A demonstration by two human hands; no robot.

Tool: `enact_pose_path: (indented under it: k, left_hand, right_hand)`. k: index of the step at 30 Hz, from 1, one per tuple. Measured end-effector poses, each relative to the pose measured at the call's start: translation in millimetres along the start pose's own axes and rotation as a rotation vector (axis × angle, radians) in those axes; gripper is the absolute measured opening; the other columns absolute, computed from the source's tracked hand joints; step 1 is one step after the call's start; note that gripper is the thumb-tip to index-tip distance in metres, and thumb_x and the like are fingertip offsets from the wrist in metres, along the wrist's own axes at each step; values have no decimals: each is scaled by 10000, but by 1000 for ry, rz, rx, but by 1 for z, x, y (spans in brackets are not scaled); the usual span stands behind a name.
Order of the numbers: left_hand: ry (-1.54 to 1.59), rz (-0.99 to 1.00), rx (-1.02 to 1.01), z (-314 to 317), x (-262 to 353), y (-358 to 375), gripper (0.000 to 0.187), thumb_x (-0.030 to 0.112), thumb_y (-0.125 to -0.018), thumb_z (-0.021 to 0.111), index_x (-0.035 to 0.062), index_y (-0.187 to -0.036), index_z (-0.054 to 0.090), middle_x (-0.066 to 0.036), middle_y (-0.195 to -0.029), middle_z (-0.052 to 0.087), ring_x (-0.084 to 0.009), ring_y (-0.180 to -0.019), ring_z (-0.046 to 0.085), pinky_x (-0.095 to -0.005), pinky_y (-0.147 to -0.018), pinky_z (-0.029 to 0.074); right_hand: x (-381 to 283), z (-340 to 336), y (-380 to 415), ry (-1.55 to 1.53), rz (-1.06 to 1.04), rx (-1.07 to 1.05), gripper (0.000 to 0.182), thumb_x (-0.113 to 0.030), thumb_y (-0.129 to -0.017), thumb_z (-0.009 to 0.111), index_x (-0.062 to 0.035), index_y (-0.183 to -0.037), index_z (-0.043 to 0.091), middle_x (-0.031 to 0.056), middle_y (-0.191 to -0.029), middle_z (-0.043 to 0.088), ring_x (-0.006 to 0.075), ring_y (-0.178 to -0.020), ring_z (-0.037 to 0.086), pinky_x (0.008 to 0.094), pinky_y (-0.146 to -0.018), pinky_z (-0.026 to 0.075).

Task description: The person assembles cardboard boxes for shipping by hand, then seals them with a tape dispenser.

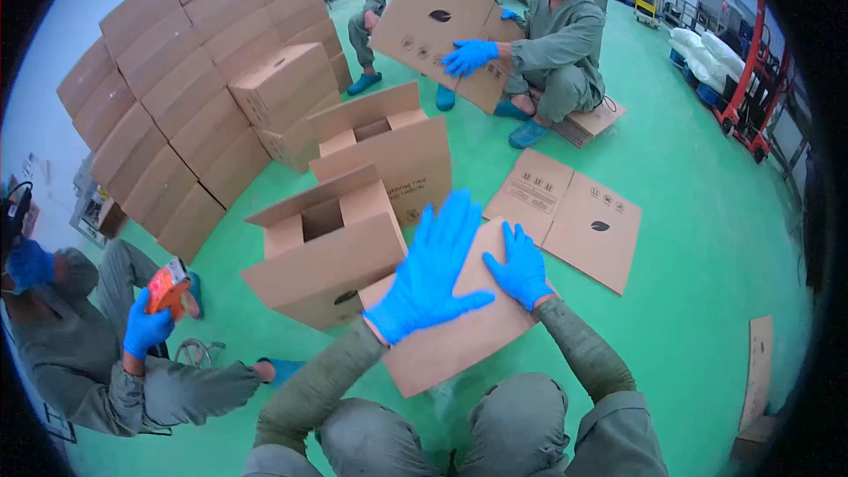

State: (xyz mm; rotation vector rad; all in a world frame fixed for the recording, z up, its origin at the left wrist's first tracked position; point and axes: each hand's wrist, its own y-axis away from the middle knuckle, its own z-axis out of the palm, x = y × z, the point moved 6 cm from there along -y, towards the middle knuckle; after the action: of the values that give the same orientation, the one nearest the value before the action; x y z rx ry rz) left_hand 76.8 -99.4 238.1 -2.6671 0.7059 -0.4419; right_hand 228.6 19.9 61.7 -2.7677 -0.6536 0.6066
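Between my knees and the other cartons is a cardboard box [464, 340], its broad brown face turned up toward me. My left hand [431, 272], in a blue glove, is held over the box's left part with flat, outstretched fingers and the thumb pointing right. Lying on the right part of the same face is my right hand [521, 269], also gloved, its fingers spread near the far edge. Just beyond my left hand stands a carton with raised flaps [331, 252], and behind that a second upright carton [424, 168] with printed text.
A flattened carton [596, 234] lies on the green floor [689, 238] to the right. Tall stacks of boxes [168, 79] rise at the left. One co-worker [565, 44] handles a cardboard sheet [446, 18]; another [88, 344] holds an orange tape dispenser [168, 290]. A red pallet jack [746, 97] stands far right.
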Motion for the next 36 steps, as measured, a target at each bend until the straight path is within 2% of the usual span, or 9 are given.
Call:
enact_pose_path:
  k: [3, 4, 6, 8, 11, 14, 17, 29, 36]
  left_hand:
    - [71, 104, 220, -55, 16, -23, 1032, 662, -831, 524, -31, -1504, 160, -271, -1559, 123, -385, -1465, 97, -516, -1177, 66]
    - [67, 137, 175, -43, 16, -17, 1050, 666, -823, 529, -33, -1505, 147, -272, -1559, 120, -383, -1464, 104, -518, -1179, 66]
    - [39, 137, -87, 48, -1, 20, 1017, 665, -840, 507, -35, -1498, 176, -270, -1555, 138, -381, -1460, 128, -528, -1178, 87]
    - [34, 99, -369, 134, -25, 92, 963, 649, -869, 479, -37, -1488, 211, -255, -1551, 177, -371, -1453, 161, -530, -1176, 111]
    - [-24, 86, -295, 133, -28, 98, 921, 645, -888, 451, -42, -1471, 261, -248, -1534, 234, -365, -1437, 215, -521, -1172, 137]
    - [-23, 66, -289, 126, -32, 91, 913, 629, -888, 470, -47, -1466, 264, -250, -1531, 237, -364, -1433, 221, -527, -1169, 144]
    - [-7, 47, -281, 125, -32, 92, 922, 630, -880, 484, -46, -1466, 264, -248, -1532, 236, -360, -1433, 223, -526, -1170, 143]
    - [-20, 54, -237, 110, -34, 98, 973, 685, -856, 473, -54, -1458, 277, -247, -1523, 261, -362, -1433, 228, -541, -1163, 154]
    - [-9, 54, -208, 113, -39, 96, 995, 702, -846, 468, -66, -1449, 283, -251, -1520, 264, -375, -1426, 238, -550, -1159, 155]
  right_hand:
    - [-1, -2, -7, 32, -21, 15, 798, -486, -836, 616, 33, -1392, 375, 300, -1324, 444, 423, -1110, 528, 487, -926, 457]
    - [-3, -4, -6, 23, -19, -4, 793, -483, -839, 614, 32, -1392, 375, 299, -1322, 448, 423, -1115, 528, 486, -929, 456]
    - [3, 0, -5, 38, -48, 27, 785, -479, -846, 607, 33, -1394, 374, 299, -1313, 459, 422, -1127, 528, 483, -934, 456]
    - [15, 19, -3, 77, -114, 104, 779, -475, -852, 600, 33, -1396, 371, 299, -1300, 473, 422, -1139, 527, 481, -939, 457]
    - [8, 0, 1, -12, 32, 1, 773, -474, -862, 586, 30, -1404, 363, 290, -1289, 492, 418, -1157, 524, 486, -952, 451]
    - [8, 5, -2, -4, 4, 56, 769, -472, -871, 574, 29, -1412, 354, 276, -1286, 500, 411, -1145, 530, 493, -950, 446]
    - [6, 0, -3, -87, 76, -57, 770, -470, -877, 567, 29, -1419, 344, 270, -1273, 508, 409, -1127, 537, 490, -938, 450]
    - [-4, -1, -11, -58, 56, -73, 805, -494, -883, 562, 27, -1442, 310, 273, -1268, 514, 413, -1112, 551, 469, -948, 456]
    - [-4, -3, -15, -42, 50, -28, 792, -492, -874, 577, 40, -1415, 346, 255, -1175, 566, 396, -1057, 573, 469, -892, 478]
